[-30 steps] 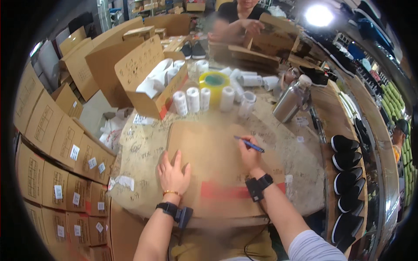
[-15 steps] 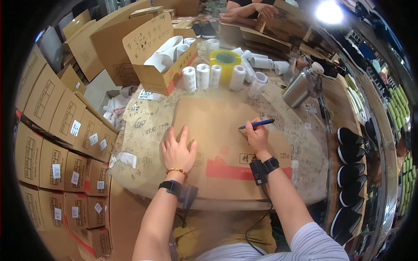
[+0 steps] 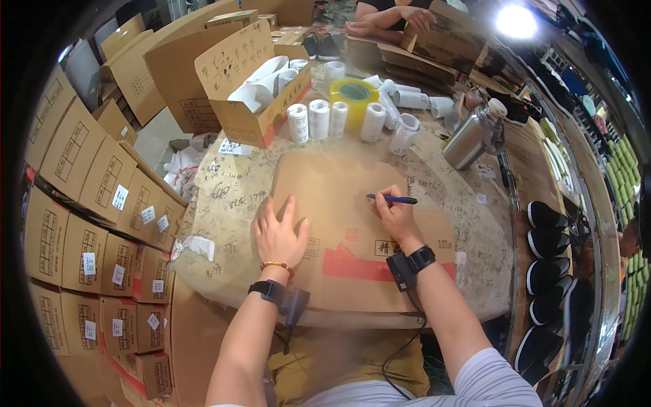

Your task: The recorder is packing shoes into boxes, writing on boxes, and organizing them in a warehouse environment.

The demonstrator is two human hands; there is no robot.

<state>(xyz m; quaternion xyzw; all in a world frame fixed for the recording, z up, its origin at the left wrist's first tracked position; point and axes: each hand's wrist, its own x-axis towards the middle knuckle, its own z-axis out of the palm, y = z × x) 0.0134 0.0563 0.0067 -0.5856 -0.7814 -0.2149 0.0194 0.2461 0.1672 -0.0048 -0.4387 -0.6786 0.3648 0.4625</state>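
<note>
While the left hand (image 3: 279, 234) lay spread flat, palm down, on the near left part of the flattened cardboard carton (image 3: 352, 224), the right hand (image 3: 397, 216) pinched a blue pen (image 3: 393, 199) between thumb and fingers, the pen lying almost level with its tip pointing left over the upper middle of the board. The carton rested on the bench (image 3: 230, 197), whose paper covering was scribbled over with handwriting, and a red band with printed marks ran along the carton's near edge, between the two wrists. Both wrists wore dark straps, the left one also a thin gold-coloured bracelet.

As for the writing, the brown face under the pen tip looked bare; whether any stroke had been laid down I could not tell, since the board was slightly blurred there. By that showing, the marking seemed at its very start or not yet begun, with the carton steadied and the pen poised, and the whole plain area left unwritten.

Beyond the carton stood a row of white label rolls (image 3: 319, 119), a yellow roll of tape (image 3: 354, 95) and a steel flask (image 3: 471, 139), and to the left an open box (image 3: 254, 88) held more rolls. Stacks of folded cartons (image 3: 88, 224) leaned along the left, dark shoes (image 3: 546, 217) lined the right, and another person's hands (image 3: 390, 17) worked at the far end.
</note>
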